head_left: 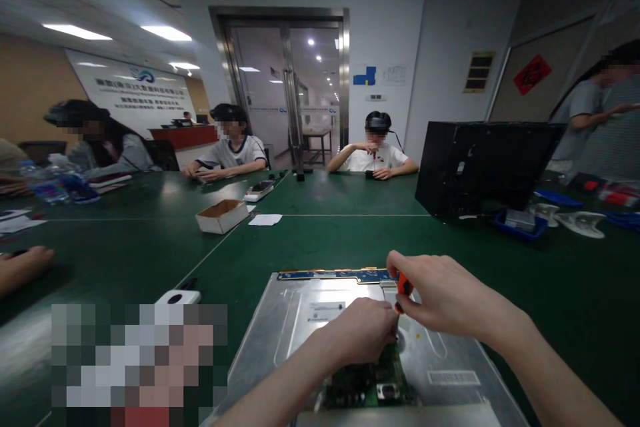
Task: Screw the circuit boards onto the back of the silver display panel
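A flat silver metal display panel (435, 353) lies before me on the green table. My right hand (445, 290) is closed round the orange and black handle of a screwdriver (404, 284), held upright over the panel's middle. Just below it, my left hand (365, 328) has its fingers drawn together by the screwdriver's lower end; what they pinch is hidden. Under my left hand lies a green circuit board (367, 383) with a connector at its near edge. A narrow blue circuit strip (335, 275) runs along the panel's far edge.
A black monitor-like casing (475, 167) stands at the right, beside a blue tray (521, 223). An open cardboard box (223, 217) and white paper (265, 219) lie farther off. A white device (177, 297) lies left. Several people sit around the table; another person's hand (30, 263) is at far left.
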Available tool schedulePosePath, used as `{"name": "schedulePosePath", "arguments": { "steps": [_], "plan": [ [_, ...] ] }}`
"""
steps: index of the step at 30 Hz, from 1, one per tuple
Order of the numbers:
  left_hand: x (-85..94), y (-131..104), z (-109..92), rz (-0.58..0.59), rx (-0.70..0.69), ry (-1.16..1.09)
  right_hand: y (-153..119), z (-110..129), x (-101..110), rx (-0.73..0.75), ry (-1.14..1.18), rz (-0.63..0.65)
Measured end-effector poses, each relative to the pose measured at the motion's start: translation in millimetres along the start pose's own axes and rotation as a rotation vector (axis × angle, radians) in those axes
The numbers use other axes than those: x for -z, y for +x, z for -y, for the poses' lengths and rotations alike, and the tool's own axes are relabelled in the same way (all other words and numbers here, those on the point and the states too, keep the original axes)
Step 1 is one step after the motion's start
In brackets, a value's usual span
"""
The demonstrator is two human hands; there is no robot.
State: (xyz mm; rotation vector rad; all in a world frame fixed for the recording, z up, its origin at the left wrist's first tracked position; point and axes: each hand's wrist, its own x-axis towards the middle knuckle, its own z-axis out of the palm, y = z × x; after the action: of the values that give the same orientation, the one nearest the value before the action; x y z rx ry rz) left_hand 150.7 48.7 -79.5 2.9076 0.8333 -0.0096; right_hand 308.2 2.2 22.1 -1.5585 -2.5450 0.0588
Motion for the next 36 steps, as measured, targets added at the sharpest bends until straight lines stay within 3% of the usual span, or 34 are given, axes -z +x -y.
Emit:
{"name": "schedulePosePath", "arguments": {
  "steps": [6, 13, 23, 29, 36],
  "plan": [
    [1.7, 0.0, 0.8, 0.005, -0.017, 0.024, 6.3, 3.1, -0.1, -0.087, -0.161, 0.013],
    [2.4, 0.2, 1.9, 0.005, -0.051, 0.024, -0.7, 1.7, 0.8, 0.012, -0.029, -0.017],
    [5.1, -1.5, -0.6, 0.033, -0.013, 0.024, 7.8, 3.0, -0.2, -0.071, -0.145, 0.016],
    [6.1, -1.7, -1.3, 0.019, -0.053, 0.052, 0.0, 0.5, -1.8, 0.013, 0.018, -0.013],
    [1.9, -1.6, -1.2, 0.003, -0.004, 0.005, 3.6, 1.3, -0.1, -0.111, -0.098, 0.021]
  ]
}}
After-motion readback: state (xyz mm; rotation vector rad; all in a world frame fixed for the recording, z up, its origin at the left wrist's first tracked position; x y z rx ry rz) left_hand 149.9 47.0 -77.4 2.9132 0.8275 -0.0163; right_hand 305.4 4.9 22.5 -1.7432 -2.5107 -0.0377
